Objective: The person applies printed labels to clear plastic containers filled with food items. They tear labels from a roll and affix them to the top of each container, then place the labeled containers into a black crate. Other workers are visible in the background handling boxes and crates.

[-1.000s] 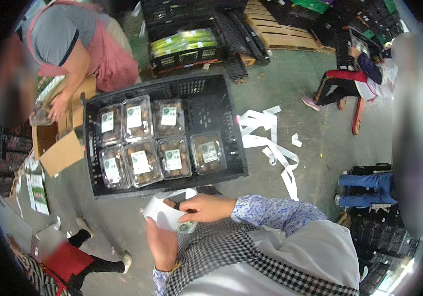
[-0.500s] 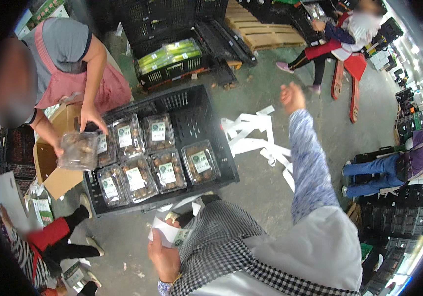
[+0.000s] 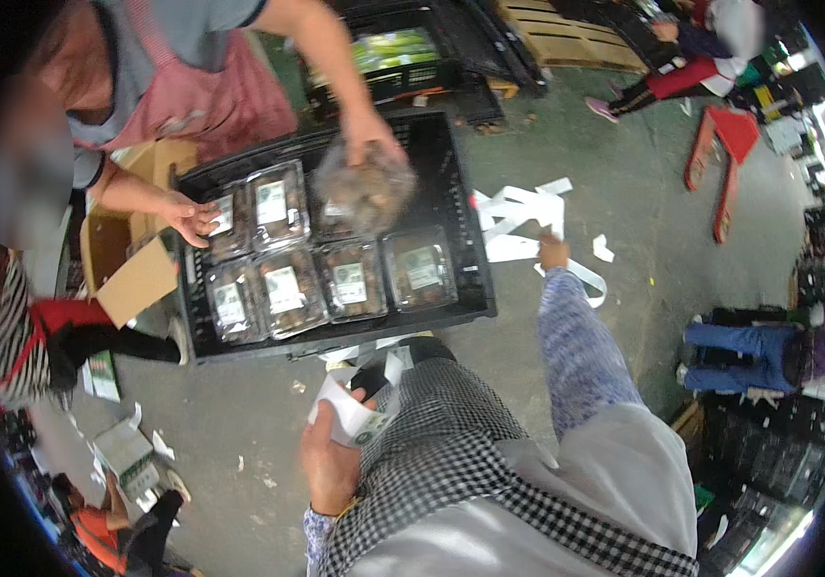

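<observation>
My left hand (image 3: 329, 464) is low in front of my checked apron, shut on a bundle of white labels (image 3: 347, 415). My right hand (image 3: 554, 252) is stretched out in a blue patterned sleeve over a heap of white paper strips (image 3: 520, 219) on the floor; its fingers are too small to read. Ahead stands a black crate (image 3: 475, 288) with several clear lidded boxes (image 3: 350, 281) that carry white labels. A co-worker in a pink apron holds another clear box (image 3: 366, 189) over the crate and rests the other hand (image 3: 187, 217) on a box at its left.
An open cardboard carton (image 3: 133, 281) stands left of the crate. A second black crate with green packs (image 3: 395, 50) and a wooden pallet (image 3: 576, 38) lie beyond. A red stool (image 3: 728, 144), seated people at the right and small cartons (image 3: 126, 452) are on the concrete floor.
My right hand left the labels, swung out to the right and now hangs lower over the strips. The co-worker lifted a clear box from the carton side and brought it over the crate.
</observation>
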The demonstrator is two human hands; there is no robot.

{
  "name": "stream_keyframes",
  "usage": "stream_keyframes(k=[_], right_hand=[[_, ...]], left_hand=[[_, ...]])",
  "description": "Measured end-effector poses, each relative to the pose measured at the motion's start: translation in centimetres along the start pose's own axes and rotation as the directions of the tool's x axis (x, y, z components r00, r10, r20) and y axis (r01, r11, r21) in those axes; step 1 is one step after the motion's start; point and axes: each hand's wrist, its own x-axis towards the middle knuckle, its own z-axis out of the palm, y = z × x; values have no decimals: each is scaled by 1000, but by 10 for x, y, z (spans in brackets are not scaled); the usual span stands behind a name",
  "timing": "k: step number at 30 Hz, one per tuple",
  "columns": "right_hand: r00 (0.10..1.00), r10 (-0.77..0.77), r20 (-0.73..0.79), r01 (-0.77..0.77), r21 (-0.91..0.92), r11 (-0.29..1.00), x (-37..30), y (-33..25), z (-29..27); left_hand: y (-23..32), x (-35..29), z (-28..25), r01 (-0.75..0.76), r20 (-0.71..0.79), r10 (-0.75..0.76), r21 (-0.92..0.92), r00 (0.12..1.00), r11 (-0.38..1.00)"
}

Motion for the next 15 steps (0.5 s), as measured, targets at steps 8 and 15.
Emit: stream_keyframes(k=[8, 15], right_hand=[[759, -563, 327, 270, 629, 729, -185, -348, -175], [226, -882, 413, 342, 814, 469, -266, -416, -191]], left_hand=[[9, -8, -11, -71, 94, 76, -53, 993, 996], [16, -5, -31, -25, 191, 60, -181, 980, 983]])
